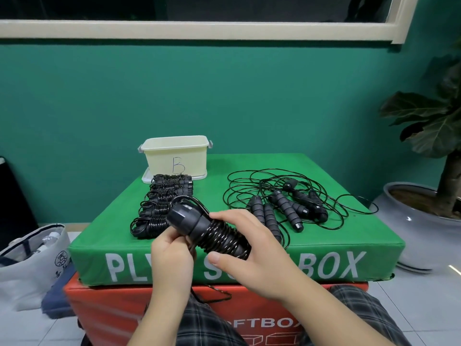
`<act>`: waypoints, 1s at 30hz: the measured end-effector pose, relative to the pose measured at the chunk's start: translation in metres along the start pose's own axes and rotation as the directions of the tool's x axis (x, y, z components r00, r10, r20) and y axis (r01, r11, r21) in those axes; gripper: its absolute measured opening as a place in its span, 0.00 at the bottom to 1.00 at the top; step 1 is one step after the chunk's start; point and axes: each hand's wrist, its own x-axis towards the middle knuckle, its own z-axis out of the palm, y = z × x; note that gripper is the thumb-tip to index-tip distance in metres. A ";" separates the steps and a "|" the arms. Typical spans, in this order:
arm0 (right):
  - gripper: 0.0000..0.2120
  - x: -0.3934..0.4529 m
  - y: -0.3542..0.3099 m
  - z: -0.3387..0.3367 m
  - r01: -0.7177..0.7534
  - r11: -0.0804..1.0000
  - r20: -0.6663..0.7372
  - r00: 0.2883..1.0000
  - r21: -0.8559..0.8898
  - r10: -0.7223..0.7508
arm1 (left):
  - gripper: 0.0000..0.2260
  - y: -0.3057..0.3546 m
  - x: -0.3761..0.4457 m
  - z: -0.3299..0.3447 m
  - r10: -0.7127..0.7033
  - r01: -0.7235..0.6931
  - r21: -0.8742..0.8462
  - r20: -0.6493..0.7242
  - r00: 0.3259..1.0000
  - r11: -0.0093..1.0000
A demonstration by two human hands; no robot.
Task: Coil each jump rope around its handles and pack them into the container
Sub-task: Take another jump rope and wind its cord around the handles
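A green foam box (pixel 324 245) sits on an orange one (pixel 104 310). At its far edge stands a cream container (pixel 174 156) marked B, a row of coiled ropes (pixel 159 206) in front of it and a loose tangle of ropes (pixel 287 203) to the right. Over the near edge, the right hand (pixel 252 248) grasps a wound rope bundle (pixel 212 233), while the left hand (pixel 172 253) pinches its cord below the cap.

The rope cords (pixel 252 186) look glossy, thin plastic; the handles (pixel 284 208) matt foam. The tub (pixel 175 156) is smooth cream plastic. The green box (pixel 349 236) has a smooth vinyl-like cover.
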 end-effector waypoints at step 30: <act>0.53 0.006 0.006 -0.019 -0.164 0.931 0.098 0.974 -0.327 0.206 | 0.19 -0.001 -0.003 -0.005 0.359 -0.523 0.439 0.405 0.841 0.731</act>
